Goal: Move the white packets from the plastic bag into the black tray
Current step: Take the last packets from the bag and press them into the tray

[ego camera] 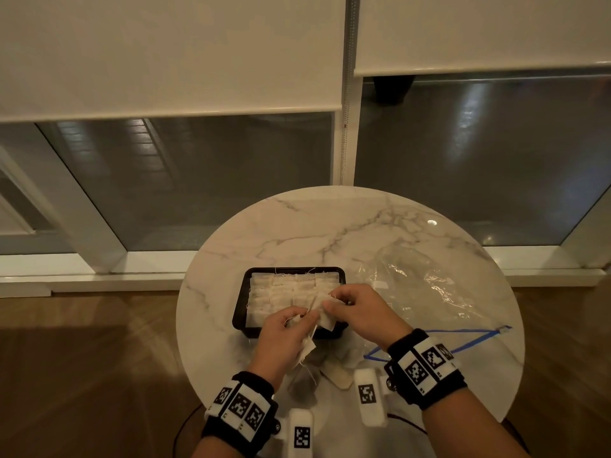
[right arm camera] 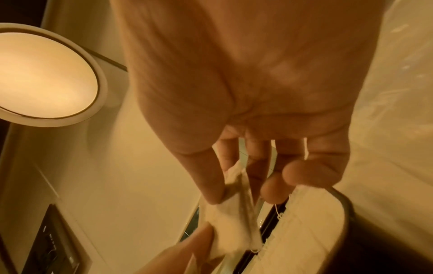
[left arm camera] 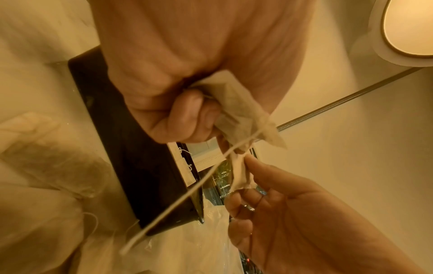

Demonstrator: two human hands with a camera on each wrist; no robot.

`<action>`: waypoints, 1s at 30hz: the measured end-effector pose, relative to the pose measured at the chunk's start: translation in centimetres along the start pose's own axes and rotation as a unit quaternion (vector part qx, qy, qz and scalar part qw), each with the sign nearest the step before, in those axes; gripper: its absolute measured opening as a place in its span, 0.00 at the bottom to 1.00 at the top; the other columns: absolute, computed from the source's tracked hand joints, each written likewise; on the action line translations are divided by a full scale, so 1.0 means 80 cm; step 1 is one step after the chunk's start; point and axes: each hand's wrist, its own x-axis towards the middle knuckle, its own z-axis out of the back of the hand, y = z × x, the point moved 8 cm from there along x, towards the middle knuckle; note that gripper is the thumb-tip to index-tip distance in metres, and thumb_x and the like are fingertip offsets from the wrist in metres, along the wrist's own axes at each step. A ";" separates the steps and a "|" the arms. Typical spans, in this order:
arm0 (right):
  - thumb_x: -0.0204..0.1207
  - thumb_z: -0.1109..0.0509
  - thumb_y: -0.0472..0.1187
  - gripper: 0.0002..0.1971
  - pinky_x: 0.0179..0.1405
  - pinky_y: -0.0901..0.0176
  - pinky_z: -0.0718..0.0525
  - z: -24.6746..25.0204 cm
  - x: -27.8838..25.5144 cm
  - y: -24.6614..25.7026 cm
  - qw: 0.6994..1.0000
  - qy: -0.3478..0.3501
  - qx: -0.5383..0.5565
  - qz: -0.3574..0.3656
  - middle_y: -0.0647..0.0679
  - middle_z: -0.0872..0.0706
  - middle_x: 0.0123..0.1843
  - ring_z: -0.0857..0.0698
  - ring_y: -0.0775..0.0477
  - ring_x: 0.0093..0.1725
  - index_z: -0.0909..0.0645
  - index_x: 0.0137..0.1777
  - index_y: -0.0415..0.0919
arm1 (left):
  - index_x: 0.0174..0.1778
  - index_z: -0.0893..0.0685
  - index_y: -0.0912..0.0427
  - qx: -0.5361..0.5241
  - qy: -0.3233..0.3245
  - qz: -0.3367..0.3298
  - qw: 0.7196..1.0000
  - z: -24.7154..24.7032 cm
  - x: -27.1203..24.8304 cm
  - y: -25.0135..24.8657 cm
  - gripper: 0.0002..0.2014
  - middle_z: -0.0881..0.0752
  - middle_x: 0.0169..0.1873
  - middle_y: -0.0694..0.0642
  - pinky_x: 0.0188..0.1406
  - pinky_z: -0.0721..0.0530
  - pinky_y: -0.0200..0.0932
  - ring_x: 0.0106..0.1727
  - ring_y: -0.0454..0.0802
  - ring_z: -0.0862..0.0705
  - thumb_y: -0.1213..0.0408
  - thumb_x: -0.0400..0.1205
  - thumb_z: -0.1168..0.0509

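The black tray (ego camera: 240, 309) sits mid-table, filled with rows of white packets (ego camera: 291, 289). Both hands hover over its near edge. My left hand (ego camera: 297, 320) grips a small bunch of white packets (left arm camera: 243, 109), one of which hangs down below the fist (ego camera: 309, 350). My right hand (ego camera: 330, 304) pinches another packet (right arm camera: 225, 213) between thumb and forefinger, right against the left hand's bunch. A thin string (left arm camera: 187, 194) runs from the packets across the tray wall (left arm camera: 131, 148). The clear plastic bag (ego camera: 423, 285) lies flat to the right of the tray.
Several loose packets (ego camera: 340, 375) lie on the marble table (ego camera: 330, 226) between my wrists, near its front edge. The bag's blue zip strip (ego camera: 463, 338) runs under my right wrist. Beyond the round table are a window and wooden floor.
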 end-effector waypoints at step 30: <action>0.76 0.22 0.39 0.13 0.57 0.51 0.13 -0.024 0.124 -0.008 0.819 0.194 -0.537 -0.065 0.40 0.10 0.59 0.12 0.40 0.57 0.12 0.59 0.38 | 0.45 0.10 0.60 -0.033 -0.136 0.038 0.989 0.027 0.009 0.025 0.03 0.09 0.45 0.54 0.46 0.13 0.39 0.47 0.46 0.13 0.66 0.82 0.28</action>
